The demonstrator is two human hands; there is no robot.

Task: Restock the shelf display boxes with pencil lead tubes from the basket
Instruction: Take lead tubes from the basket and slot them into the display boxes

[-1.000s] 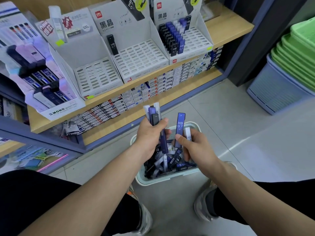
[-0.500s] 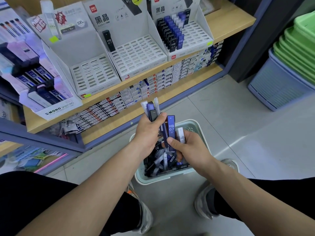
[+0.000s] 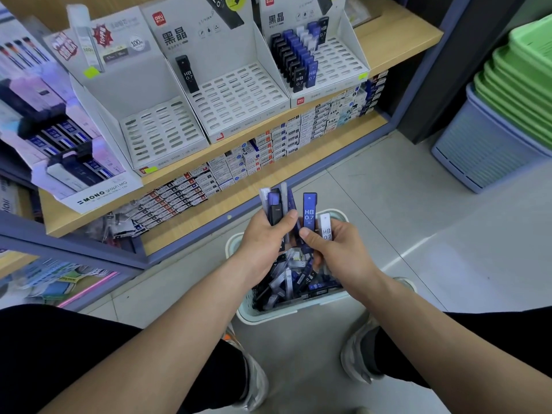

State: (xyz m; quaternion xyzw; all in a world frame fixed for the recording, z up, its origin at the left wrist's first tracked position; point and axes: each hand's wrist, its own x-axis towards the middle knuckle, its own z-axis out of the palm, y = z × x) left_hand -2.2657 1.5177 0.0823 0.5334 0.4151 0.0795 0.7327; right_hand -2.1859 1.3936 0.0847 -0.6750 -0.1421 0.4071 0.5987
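Pencil lead tubes point(image 3: 294, 282): small flat plastic cases in black, blue and white, heaped loosely in the pale green plastic basket point(image 3: 268, 316), which stands on the grey tiled floor point(image 3: 403, 210) directly under both hands.
Left hand point(image 3: 263, 237): fingers and thumb are curled round a bundle point(image 3: 276, 204) of several tubes, held upright above the basket's far rim.
Right hand point(image 3: 337, 249): thumb and fingers pinch a blue tube point(image 3: 309, 210) marked HB 0.7, upright and just beside the bundle. A white tube point(image 3: 325, 227) sits in the same grip behind it.
Right display box point(image 3: 337, 59): white card box with a slotted base, near the right end of the wooden shelf point(image 3: 397, 34). Black and blue tubes fill its left columns; the slots toward its right wall are bare.
Middle display box point(image 3: 239, 94): one black tube stands at the back left corner, with the other slots bare.
Left display box point(image 3: 155, 132): its slots look bare.
Step in hand: probably gathering and sorting a handful from the basket; nothing from this handful has reached the shelf yet.
Next move: likely joining the blue tube to the bundle or carrying it up to the blue column. It calls for matching colour and grade, then seating each tube upright in a free slot without knocking its neighbours.
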